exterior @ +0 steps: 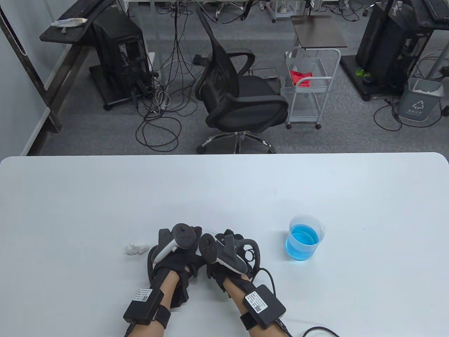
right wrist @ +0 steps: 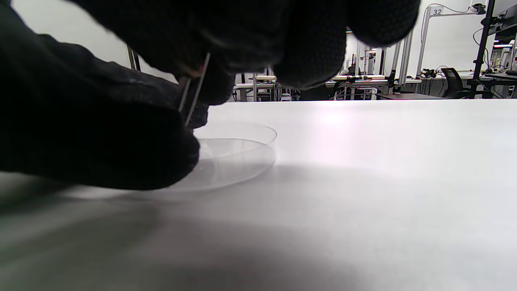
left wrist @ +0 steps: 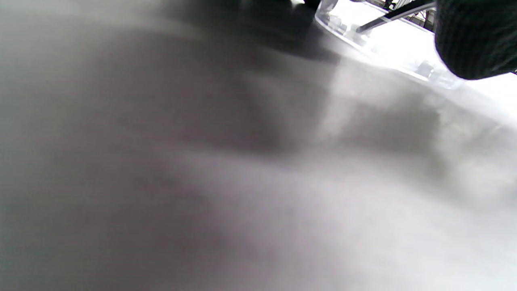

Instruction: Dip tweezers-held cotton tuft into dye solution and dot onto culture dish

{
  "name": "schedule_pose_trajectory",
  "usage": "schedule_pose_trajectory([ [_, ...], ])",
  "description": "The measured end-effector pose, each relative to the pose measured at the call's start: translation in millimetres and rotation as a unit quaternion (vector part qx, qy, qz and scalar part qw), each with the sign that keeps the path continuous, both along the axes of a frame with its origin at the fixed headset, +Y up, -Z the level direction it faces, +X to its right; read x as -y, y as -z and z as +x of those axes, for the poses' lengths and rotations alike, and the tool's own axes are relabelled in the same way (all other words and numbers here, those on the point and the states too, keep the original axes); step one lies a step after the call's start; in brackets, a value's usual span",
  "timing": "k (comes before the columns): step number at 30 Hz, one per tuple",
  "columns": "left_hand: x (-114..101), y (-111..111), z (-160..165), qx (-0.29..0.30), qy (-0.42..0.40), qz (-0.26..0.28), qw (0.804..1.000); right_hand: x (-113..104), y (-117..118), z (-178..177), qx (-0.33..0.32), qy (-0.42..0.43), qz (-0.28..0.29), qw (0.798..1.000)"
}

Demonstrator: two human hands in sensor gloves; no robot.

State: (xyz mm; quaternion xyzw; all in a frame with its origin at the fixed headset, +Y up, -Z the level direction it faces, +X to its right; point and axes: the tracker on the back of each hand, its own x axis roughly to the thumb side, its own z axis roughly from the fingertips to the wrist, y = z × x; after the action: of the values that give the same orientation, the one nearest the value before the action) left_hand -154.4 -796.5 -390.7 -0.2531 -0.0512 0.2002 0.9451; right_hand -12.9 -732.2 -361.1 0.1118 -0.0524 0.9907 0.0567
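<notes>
The tweezers (right wrist: 194, 95) hung from the right hand (exterior: 228, 251), pinched in its gloved fingers (right wrist: 226, 36), their tips hidden behind the left hand (exterior: 175, 245) at the near rim of the clear dish (right wrist: 242, 141). No tuft was visible at the tips. The left hand lay low by the dish; whether it gripped anything I cannot tell. Loose cotton (exterior: 136, 247) sat just left of it. The beaker (exterior: 303, 238) of blue dye stood to the right on the tabletop (exterior: 105, 196).

Cotton (exterior: 136, 248) left of hands, beaker (exterior: 303, 238) right, dish (right wrist: 238, 155) btwn
</notes>
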Motion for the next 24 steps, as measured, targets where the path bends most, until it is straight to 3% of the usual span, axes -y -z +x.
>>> schedule_pose_trajectory([
  [24,0,0,0,0.000,0.001,0.000,1.000,3,5,13,0.026,0.009,0.011,1.000],
])
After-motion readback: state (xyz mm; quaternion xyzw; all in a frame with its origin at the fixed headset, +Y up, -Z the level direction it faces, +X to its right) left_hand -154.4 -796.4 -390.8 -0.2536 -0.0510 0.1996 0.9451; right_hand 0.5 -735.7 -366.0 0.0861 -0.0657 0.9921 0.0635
